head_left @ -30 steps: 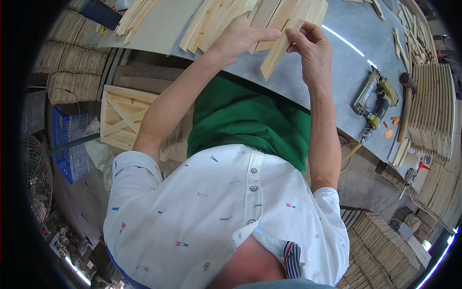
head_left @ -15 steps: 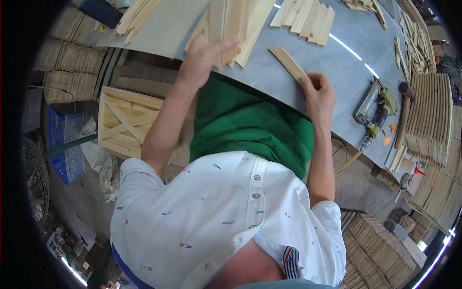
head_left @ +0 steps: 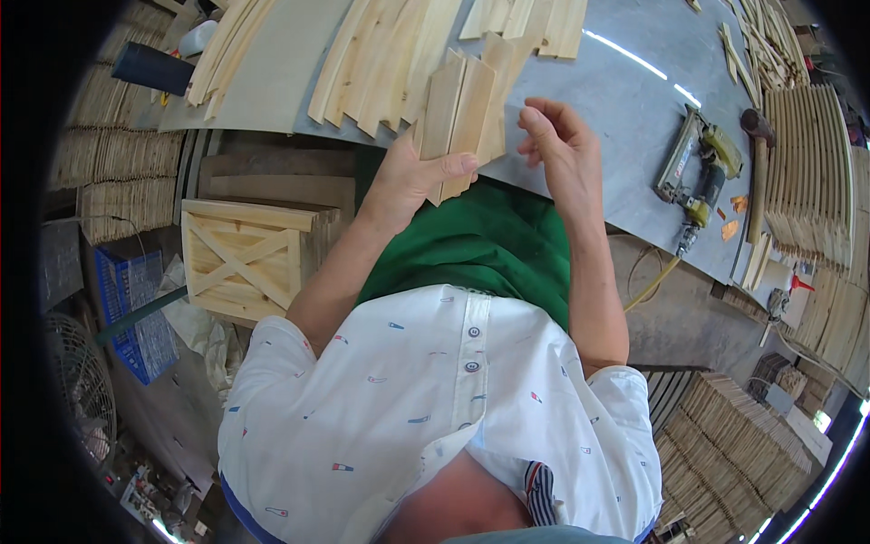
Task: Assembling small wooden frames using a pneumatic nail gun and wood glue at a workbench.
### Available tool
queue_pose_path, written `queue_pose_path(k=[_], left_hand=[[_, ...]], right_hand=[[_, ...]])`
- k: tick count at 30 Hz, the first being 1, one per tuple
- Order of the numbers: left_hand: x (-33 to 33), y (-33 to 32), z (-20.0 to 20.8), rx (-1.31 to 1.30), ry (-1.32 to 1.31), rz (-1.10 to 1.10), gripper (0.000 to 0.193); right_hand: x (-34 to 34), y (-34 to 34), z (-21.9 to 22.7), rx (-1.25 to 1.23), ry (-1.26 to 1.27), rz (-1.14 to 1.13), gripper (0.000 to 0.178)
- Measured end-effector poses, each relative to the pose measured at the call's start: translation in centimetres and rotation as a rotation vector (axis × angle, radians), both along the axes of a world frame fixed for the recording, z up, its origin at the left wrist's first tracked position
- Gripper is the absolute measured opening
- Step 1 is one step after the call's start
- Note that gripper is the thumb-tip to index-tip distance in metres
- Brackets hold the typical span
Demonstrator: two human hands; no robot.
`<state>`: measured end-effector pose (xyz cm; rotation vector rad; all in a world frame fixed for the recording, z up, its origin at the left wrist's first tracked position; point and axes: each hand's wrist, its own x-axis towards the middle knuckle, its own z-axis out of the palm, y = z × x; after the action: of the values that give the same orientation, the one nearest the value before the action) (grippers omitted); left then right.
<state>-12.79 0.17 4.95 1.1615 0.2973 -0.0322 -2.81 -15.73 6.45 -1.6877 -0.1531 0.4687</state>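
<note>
My left hand (head_left: 405,184) is closed round a small bundle of pale wooden slats (head_left: 444,113) with angled ends, the thumb lying across their front. The slats stand out over the table's near edge, above my green apron or trousers. Just right of the bundle, my right hand (head_left: 566,150) is raised with its fingers loosely bent and apart, and nothing shows in it. Beyond the bundle, a row of longer wooden boards (head_left: 376,68) with pointed ends lies on the grey table (head_left: 616,118). More short slats (head_left: 557,27) lie at the table's far side.
A nail gun (head_left: 700,168) with a yellow hose and a hammer (head_left: 758,172) lie on the table's right. Stacked wooden pieces (head_left: 811,172) stand beside them. At the lower left are a crossed wooden panel (head_left: 240,258), a blue crate (head_left: 136,313) and a fan (head_left: 77,381).
My right hand has let go of the slat it held over the table and moved left toward the bundle. My left hand has come nearer my body with the slats. The view has shifted slightly.
</note>
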Motion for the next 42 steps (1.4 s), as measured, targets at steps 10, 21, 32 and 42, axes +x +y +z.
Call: queue_pose_path(k=[10,21,32,42], left_hand=[[0.0,-1.8,-0.1,-0.137,0.060,-0.092,0.049],[-0.3,-2.7,-0.8,-0.144,0.058,-0.005,0.047],[-0.5,-2.8,-1.0,-0.136,0.093,0.106,0.045],[-0.4,-1.5,-0.6,-0.107,0.116,0.034,0.042]], right_hand=[[-0.2,-1.0,-1.3,0.571,0.297,0.091,0.028],[0.0,-1.4,-2.7,0.484,0.319,-0.089,0.012],[1.6,-1.5,-1.7,0.146,0.085,-0.162,0.021],[3.2,-1.6,-0.5,-0.378,-0.705,0.002,0.033]])
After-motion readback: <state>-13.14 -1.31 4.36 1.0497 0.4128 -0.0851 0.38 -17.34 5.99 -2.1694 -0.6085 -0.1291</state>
